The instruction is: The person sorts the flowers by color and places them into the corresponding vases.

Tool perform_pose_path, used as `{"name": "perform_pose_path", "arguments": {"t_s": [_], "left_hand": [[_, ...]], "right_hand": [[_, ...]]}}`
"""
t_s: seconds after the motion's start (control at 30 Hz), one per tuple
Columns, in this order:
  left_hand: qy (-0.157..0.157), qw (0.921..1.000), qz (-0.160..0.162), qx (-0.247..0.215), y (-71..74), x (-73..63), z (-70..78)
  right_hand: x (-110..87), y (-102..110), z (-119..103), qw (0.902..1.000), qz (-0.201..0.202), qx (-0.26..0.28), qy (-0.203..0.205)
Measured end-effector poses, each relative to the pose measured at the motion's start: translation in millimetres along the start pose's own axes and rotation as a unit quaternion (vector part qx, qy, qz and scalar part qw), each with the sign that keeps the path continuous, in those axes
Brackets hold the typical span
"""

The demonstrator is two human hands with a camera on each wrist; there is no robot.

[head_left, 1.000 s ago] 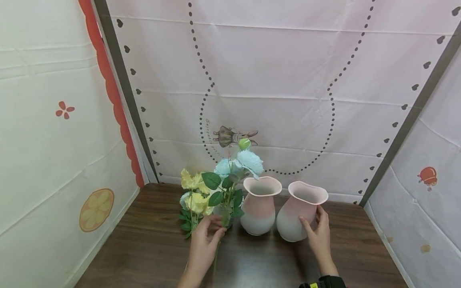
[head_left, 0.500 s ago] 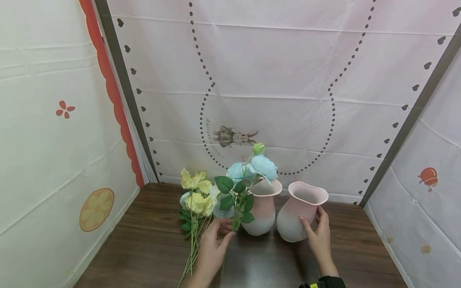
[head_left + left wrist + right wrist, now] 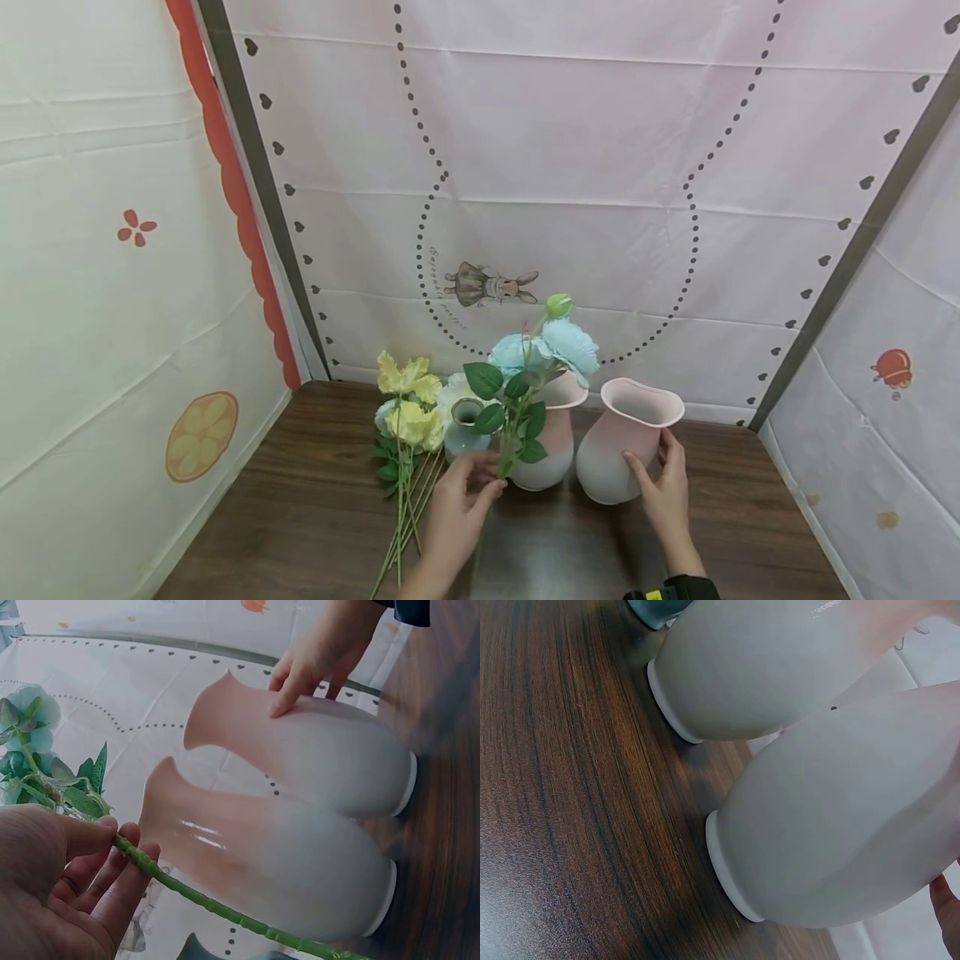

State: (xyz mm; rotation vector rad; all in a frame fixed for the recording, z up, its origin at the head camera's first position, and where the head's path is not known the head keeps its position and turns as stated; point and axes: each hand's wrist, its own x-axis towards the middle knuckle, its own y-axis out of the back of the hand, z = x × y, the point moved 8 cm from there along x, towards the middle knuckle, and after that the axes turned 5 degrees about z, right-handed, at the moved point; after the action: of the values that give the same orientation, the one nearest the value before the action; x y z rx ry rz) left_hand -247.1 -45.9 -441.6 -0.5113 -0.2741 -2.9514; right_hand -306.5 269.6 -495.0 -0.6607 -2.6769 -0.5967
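My left hand pinches the green stem of an artificial flower between thumb and fingers. Pale blue blooms, a green bud and dark leaves top this stem, in front of the middle pink-and-white vase and partly hiding it. A second pink-and-white vase stands upright to the right. My right hand holds that one's right side, thumb in front and fingers farther back; the right wrist view shows only a bit of this hand at its edge. No stem is visible in either pink vase's mouth.
Left of the middle vase stands a small bluish vase with a dark narrow mouth. Yellow flowers and a white flower lie beside it, their long stems stretching forward on the wooden table. Printed cloth walls enclose the table.
My left hand has carried the blue flower rightward, from before the small vase to before the middle vase. The small bluish vase has come into view. My right hand keeps its place.
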Motion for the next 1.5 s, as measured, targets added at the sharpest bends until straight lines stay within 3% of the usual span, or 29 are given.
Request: {"name": "perform_pose_path", "arguments": {"t_s": [0.47, 0.83, 1.5], "left_hand": [[-0.016, 0.9997, -0.003, -0.017, -11.8, 15.7, 14.8], [-0.049, 0.9981, 0.011, -0.037, -12.3, 26.2, 32.7], [-0.098, 0.9937, 0.010, -0.053, -23.5, 44.6, 64.0]], "right_hand": [[1.5, -1, 4, 0.9999, -0.004, -0.003, -0.010], [1.5, 0, 3, 1.0000, -0.001, 0.000, -0.009], [1.1, 0, 3, 0.9999, 0.004, 0.011, 0.011]]}}
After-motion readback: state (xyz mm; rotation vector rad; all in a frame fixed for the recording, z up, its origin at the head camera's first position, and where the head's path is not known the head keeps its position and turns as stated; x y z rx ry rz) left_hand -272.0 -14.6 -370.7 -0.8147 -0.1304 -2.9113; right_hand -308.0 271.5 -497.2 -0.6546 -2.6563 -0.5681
